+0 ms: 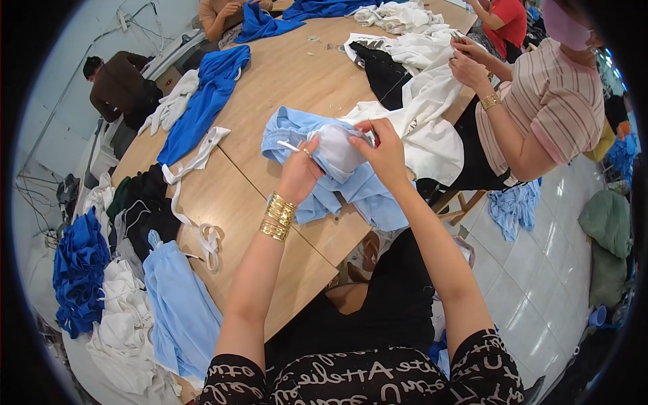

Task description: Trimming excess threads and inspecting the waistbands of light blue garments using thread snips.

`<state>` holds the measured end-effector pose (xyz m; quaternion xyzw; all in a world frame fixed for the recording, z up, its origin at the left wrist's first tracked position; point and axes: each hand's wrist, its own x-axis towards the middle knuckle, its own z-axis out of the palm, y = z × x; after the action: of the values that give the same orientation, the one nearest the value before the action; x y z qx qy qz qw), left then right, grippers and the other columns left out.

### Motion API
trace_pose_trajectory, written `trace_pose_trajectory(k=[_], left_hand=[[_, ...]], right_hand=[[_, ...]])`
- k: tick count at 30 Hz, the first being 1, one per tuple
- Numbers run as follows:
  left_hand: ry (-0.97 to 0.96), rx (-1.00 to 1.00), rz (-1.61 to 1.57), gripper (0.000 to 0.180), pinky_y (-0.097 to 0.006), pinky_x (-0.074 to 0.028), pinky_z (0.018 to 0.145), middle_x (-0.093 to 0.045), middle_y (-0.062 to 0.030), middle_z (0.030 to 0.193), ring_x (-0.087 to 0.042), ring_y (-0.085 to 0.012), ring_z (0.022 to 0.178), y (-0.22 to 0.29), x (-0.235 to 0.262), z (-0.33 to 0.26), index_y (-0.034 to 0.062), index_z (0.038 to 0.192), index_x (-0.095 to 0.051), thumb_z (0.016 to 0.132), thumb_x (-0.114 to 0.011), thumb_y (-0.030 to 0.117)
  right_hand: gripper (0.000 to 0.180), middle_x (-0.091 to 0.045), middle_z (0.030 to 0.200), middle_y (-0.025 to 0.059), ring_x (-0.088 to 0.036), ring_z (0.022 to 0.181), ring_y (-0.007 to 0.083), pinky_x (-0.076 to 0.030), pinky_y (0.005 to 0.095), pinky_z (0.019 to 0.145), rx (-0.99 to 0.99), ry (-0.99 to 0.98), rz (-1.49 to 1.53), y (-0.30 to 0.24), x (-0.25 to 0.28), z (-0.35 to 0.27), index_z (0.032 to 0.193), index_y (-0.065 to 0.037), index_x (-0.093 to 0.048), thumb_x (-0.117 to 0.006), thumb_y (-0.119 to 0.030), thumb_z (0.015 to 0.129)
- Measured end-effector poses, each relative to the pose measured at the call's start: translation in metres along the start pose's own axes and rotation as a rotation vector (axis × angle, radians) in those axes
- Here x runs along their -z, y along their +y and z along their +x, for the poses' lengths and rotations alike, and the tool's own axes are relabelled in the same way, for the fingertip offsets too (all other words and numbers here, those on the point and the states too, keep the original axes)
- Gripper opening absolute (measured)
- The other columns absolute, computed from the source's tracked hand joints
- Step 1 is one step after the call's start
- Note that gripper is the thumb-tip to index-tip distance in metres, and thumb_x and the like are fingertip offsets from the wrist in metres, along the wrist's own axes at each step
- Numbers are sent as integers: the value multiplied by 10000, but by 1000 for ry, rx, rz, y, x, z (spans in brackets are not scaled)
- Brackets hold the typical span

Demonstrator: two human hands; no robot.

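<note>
A light blue garment (pixel 297 121) lies bunched at the near edge of the wooden table, with part of it hanging over. A whitish piece of cloth (pixel 335 150), perhaps its lining, is uppermost between my hands. My left hand (pixel 304 169), with gold bangles at the wrist, is closed on the garment's left side. A short white strip (pixel 289 145) sticks out beside its fingers; I cannot tell if it is a cord end. My right hand (pixel 381 145) pinches the cloth's upper right edge between thumb and fingers.
White garments (pixel 432 148) and a black piece (pixel 381 74) lie on the right, where a co-worker (pixel 540 101) handles white cloth. Blue garments (pixel 209 94), white straps (pixel 196 162) and heaped clothes (pixel 128 304) are on the left. Other people sit around the table (pixel 290 74).
</note>
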<state>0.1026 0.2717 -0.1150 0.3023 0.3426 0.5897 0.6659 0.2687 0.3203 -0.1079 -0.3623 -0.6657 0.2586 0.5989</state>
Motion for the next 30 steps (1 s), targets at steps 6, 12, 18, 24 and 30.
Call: trace_pose_trajectory(k=[6, 12, 18, 24, 30], left_hand=[[-6, 5, -14, 332, -396, -411, 929, -521, -91, 1197, -515, -220, 1096, 2, 5, -4, 42, 1174, -449, 942, -394, 273], [-14, -22, -81, 292, -392, -414, 917, -538, -96, 1159, -525, -228, 1072, 1, 0, -8, 54, 1137, -448, 941, -398, 264], [-6, -6, -127, 290, -403, -415, 915, -537, -96, 1163, -523, -234, 1077, -4, 10, -9, 63, 1136, -446, 943, -390, 273], [1, 9, -225, 293, -394, -419, 917, -531, -99, 1184, -522, -229, 1083, -8, 19, -6, 70, 1137, -455, 946, -383, 280], [33, 15, -237, 289, -386, -424, 922, -525, -89, 1188, -521, -217, 1084, -8, 16, -8, 64, 1133, -464, 944, -395, 272]], right_hand=[[123, -530, 749, 24, -465, 561, 114, -365, 223, 490, 119, -100, -83, 3, -1, -10, 832, -46, -585, -659, -61, 735], [125, -566, 804, 52, -576, 598, 164, -455, 242, 504, 275, -192, -113, 0, 2, -25, 806, -34, -571, -644, 17, 719], [137, -574, 821, 53, -605, 646, 178, -483, 247, 531, 271, -236, -155, 1, 5, -28, 811, -32, -571, -636, 37, 713], [176, -567, 831, 32, -585, 602, 172, -453, 258, 502, 239, -261, -83, 0, 4, -30, 864, -64, -583, -627, 4, 707], [183, -557, 807, -29, -409, 628, 27, -316, 181, 532, -137, -138, 45, -4, 2, -9, 892, -43, -622, -652, -63, 713]])
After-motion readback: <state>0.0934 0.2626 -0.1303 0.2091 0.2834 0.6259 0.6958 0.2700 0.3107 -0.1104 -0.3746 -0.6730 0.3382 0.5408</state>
